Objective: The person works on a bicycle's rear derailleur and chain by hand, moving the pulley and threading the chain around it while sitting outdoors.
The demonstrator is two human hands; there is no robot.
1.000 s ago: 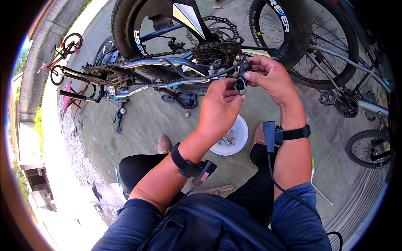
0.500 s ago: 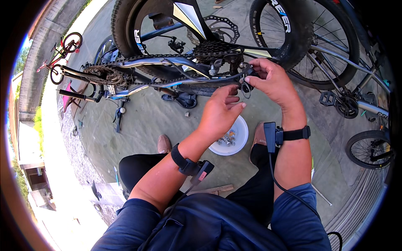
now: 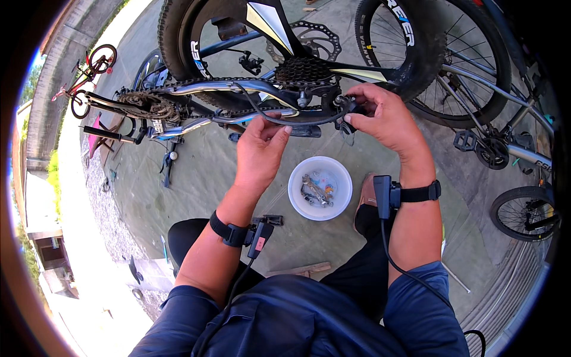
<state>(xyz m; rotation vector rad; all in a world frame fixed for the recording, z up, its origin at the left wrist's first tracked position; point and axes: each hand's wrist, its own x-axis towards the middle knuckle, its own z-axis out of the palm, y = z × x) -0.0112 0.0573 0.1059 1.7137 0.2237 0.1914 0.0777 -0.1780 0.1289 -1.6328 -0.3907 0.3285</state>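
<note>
**Where Sunlight Gives Way to Shade, a Two-Point Grip**

While a bicycle with a silver-and-blue metal frame (image 3: 208, 87) stretches across the upper view, another bicycle, its frame plain silver metal (image 3: 529, 155), occupies the right. A black-tyred, thick-spoked wheel (image 3: 267, 27) rises at top center. Below, a round white plastic bucket (image 3: 300, 171) sits just beside a brown shoe (image 3: 366, 205). The person's bare right hand (image 3: 383, 119) grasps the black metal rear derailleur (image 3: 342, 106), near the dark toothed cassette (image 3: 300, 70); the exact part clasped is partly hidden. The bare left hand (image 3: 259, 154) pinches the slim black cable (image 3: 321, 122), which arcs from frame to derailleur, between thumb and fingertips. Small silvery metal parts (image 3: 318, 190) lie inside the bucket. A thin wire loop (image 3: 353, 140) hangs just below the right thumb.
</note>
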